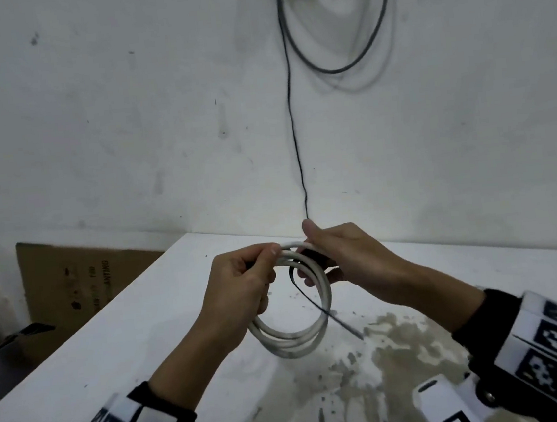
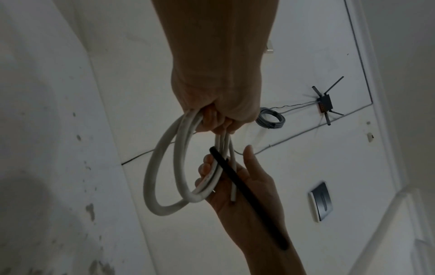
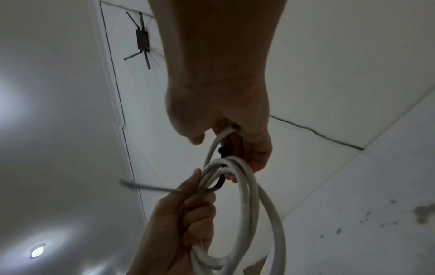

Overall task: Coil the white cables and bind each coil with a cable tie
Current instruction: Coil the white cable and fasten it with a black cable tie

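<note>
Left hand (image 1: 240, 283) gripping white cable coil (image 1: 297, 336), right hand (image 1: 340, 256) pinching black tie (image 1: 314, 301) (both fingers curled)

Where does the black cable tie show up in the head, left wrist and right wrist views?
Head: black cable tie slants across the white cable coil, centre frame.
Left wrist: it lies diagonally over the right hand, lower centre.
Right wrist: it hooks round the strands between both hands, centre.
Shared landmark: the left hand gripping the coil.

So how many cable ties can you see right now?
1: a black cable tie looped around the white cable coil, held up between the left hand and right hand. Others may be out of view.
</note>
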The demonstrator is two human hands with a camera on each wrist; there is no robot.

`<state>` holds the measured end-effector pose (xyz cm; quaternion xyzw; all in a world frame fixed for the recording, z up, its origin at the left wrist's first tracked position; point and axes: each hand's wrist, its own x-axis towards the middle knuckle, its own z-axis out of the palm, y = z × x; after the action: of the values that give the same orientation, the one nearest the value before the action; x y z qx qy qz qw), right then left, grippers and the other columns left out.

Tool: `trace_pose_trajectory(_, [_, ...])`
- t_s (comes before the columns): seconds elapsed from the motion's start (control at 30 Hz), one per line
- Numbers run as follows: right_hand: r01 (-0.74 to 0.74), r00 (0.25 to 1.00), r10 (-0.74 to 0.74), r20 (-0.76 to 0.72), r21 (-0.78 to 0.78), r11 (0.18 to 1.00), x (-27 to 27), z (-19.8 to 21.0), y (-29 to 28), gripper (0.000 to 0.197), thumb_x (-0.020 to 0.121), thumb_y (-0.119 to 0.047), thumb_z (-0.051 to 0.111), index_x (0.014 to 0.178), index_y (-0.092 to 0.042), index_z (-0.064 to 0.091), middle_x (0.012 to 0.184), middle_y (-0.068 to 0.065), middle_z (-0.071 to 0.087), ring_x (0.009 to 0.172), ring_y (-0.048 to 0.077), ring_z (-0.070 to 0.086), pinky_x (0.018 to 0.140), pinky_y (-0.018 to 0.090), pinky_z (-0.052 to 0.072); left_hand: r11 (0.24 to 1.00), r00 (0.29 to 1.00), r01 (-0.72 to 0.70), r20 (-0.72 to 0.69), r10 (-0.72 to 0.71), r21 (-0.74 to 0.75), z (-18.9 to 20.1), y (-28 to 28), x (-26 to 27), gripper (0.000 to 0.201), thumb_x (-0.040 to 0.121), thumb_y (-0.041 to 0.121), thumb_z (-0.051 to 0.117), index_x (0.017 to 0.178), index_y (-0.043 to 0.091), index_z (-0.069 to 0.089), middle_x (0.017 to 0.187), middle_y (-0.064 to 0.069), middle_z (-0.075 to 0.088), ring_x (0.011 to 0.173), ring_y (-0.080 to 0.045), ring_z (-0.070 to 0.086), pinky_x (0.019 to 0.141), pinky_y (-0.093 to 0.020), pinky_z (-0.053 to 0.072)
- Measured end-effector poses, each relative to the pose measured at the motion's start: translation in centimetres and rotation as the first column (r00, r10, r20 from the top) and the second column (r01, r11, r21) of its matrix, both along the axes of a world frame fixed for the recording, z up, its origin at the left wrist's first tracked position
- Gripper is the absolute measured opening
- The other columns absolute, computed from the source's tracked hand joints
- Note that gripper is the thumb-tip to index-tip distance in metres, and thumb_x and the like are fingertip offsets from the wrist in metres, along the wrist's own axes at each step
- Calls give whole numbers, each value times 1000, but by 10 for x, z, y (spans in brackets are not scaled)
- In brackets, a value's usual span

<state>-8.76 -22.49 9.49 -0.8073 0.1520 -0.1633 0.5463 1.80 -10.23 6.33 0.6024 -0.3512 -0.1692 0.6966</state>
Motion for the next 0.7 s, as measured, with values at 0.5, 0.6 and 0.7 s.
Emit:
trace_pose_trajectory(0.5, [5, 995, -63, -72, -613, 790, -58, 3, -4, 25, 97, -19, 43, 81, -8, 59, 64, -7, 52, 57, 8, 46, 59, 25, 38, 843, 866, 477, -298, -401, 251, 17, -12, -39, 37, 95, 19, 30, 84, 0, 59, 61, -12, 54, 53, -28, 56, 59, -33, 53])
trace_pose_trajectory(0.6, [-33, 997, -22, -78, -642, 766, -59, 4, 0, 28, 97, -17, 43, 82, 0, 59, 68, 2, 55, 57, 9, 44, 57, 21, 35, 797, 826, 530, -389, -409, 288, 19, -13, -44, 53, 98, 39, 28, 80, 3, 62, 55, -8, 48, 45, -20, 47, 49, -26, 48])
trace_pose_trajectory(0.7, [-24, 999, -9, -52, -602, 798, -61, 5, -1, 25, 95, -15, 47, 80, -1, 61, 64, -1, 58, 53, 7, 49, 59, 24, 43, 865, 904, 414, -240, -355, 282, 15, -17, -53, 54, 96, 47, 35, 62, 12, 58, 46, 4, 28, 38, -9, 22, 37, -17, 25])
